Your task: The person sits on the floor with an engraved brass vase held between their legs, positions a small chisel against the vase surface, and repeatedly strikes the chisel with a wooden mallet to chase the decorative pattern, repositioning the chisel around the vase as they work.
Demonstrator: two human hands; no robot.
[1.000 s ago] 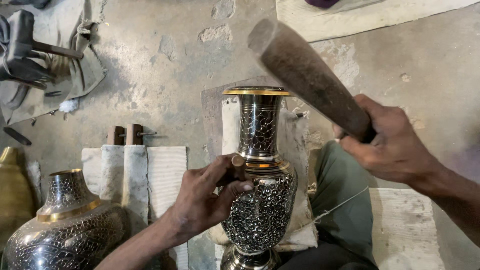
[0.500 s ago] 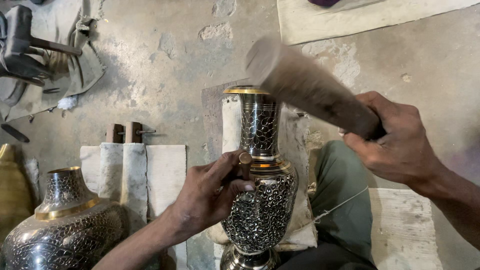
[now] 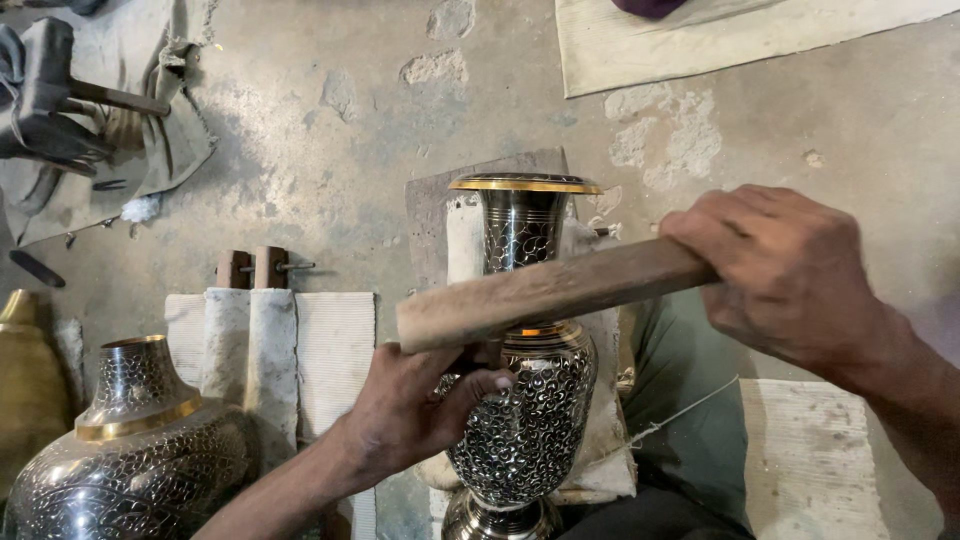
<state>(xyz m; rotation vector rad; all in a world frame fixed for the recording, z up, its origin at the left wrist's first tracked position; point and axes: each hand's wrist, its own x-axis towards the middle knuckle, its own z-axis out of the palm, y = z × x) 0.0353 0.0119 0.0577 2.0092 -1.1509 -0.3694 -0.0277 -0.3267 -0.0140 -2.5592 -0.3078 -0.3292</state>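
Right hand (image 3: 785, 275) clamped on long brown wooden mallet (image 3: 545, 295), poised over small tool pinched in left hand (image 3: 420, 410), steadying engraved black-and-gold metal vase (image 3: 525, 420) on padded rest.

The floor (image 3: 330, 150) is rough grey concrete, stained and pitted, with pale patches where the surface has chipped away near the top middle. A light mat or board (image 3: 720, 40) lies across the upper right corner. At the upper left a crumpled grey cloth (image 3: 150, 150) is spread on the floor, with dark tools (image 3: 50, 100) resting on it. Left of centre, a folded whitish cloth (image 3: 300, 340) lies flat, with two short wooden pegs (image 3: 252, 268) just above it. A second engraved dark vase with a gold band (image 3: 130, 450) stands at the lower left, beside a plain brass vessel (image 3: 25, 380) at the edge. Another pale woven pad (image 3: 810, 460) lies at the lower right. The light is soft and even.
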